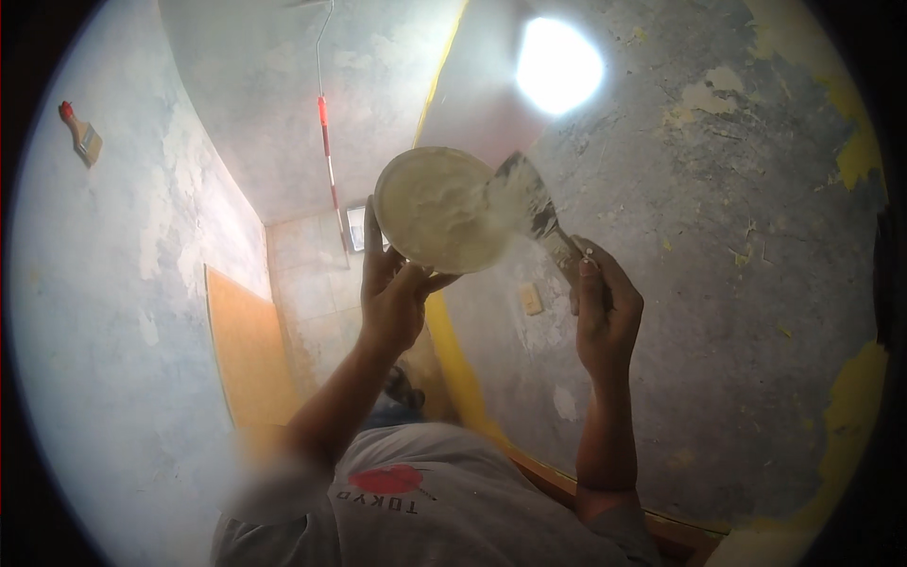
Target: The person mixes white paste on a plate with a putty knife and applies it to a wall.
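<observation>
My left hand (395,293) holds up a round tub (385,213), its fingers wrapped around the side and underneath. Pale, lumpy filler paste (439,210) lies in the tub, which is tilted so that its inside shows. In my right hand (605,302) is a putty knife (565,253), gripped by its handle. Its broad blade reaches up to the tub's right rim, and white paste is smeared over the blade. Whether the blade touches the rim I cannot tell.
A patchy grey wall (699,340) with yellow paint remnants fills the right, bearing a wall switch plate (531,299). At far left is a paintbrush (81,135). A red-and-white pole (328,151), an orange-brown panel (248,340) and a bright light (559,66) also show.
</observation>
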